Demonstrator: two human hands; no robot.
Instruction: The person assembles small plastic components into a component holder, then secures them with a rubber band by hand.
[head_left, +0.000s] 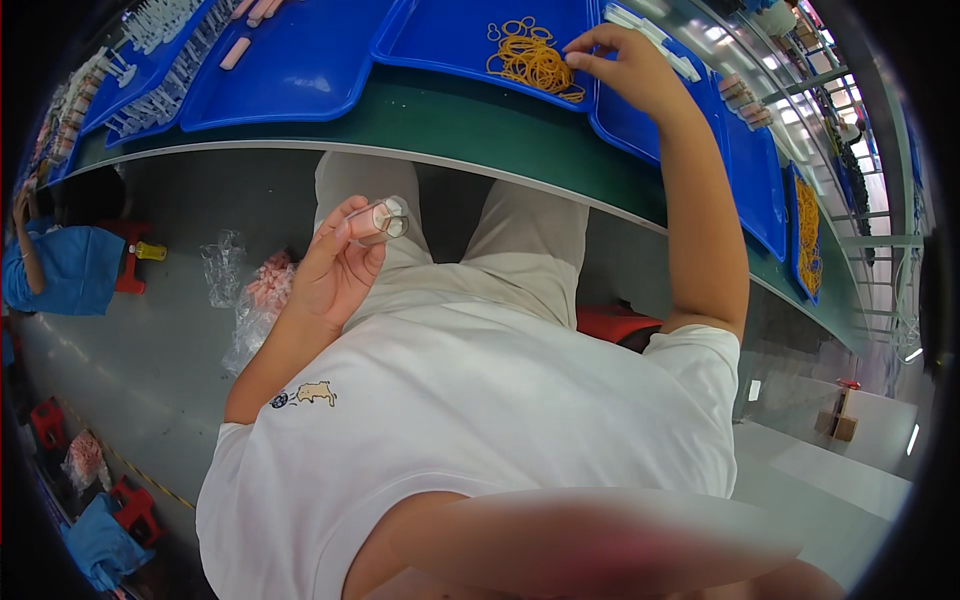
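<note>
My left hand [340, 262] is closed around a small bundle of pink pieces with whitish ends [372, 222], held up over my lap. A clear, thin-edged rim shows at the bundle's end; its exact kind is not plain. My right hand [625, 68] reaches over a blue tray [430, 40] on the bench. Its thumb and index finger come together in a pinch just right of a heap of yellow rubber bands [535, 62]. What lies between those fingertips, if anything, is too small to make out.
Left along the green bench [430, 115] stand another blue tray [290, 85] with pink pieces and racks of whitish plastic parts [160, 105]. More trays and rubber bands [808, 235] lie right. Bagged pink pieces [270, 285] rest on the floor; a person in blue [70, 265] sits left.
</note>
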